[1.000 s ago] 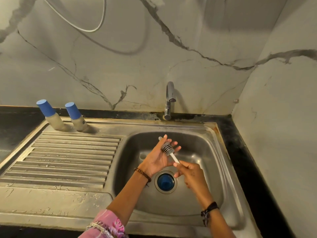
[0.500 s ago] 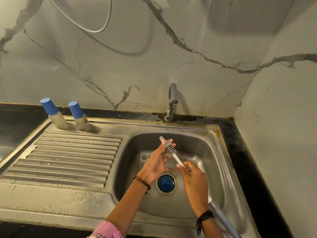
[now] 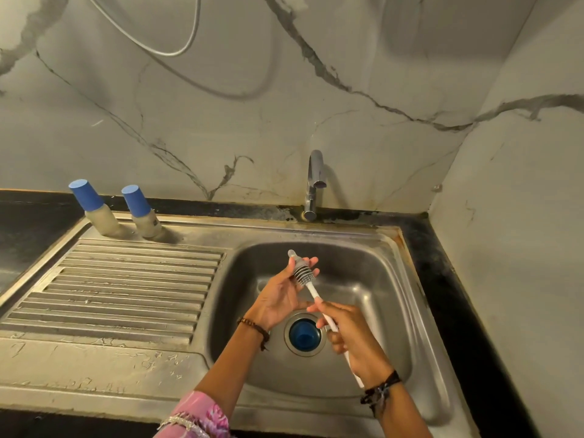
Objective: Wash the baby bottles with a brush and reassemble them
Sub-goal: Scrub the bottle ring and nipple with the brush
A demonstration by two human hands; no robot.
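Observation:
Over the steel sink basin [image 3: 373, 298], my right hand [image 3: 350, 336] grips the white handle of a bottle brush [image 3: 303, 275]. The brush's grey ribbed head lies against the straight fingers of my left hand [image 3: 281, 295], which is held palm up beneath it. Two baby bottles with blue caps, one [image 3: 93, 208] further left and one [image 3: 140, 213] beside it, stand at the back of the draining board, apart from both hands.
A ribbed steel draining board [image 3: 126, 286] lies left of the basin. A blue plug [image 3: 303, 331] sits in the drain. The tap [image 3: 314, 181] rises at the back edge, no water visibly running. Marble walls close in behind and on the right.
The brush head slid slightly along my left fingers and back while my right hand shifted its hold on the handle. The bottles stayed put.

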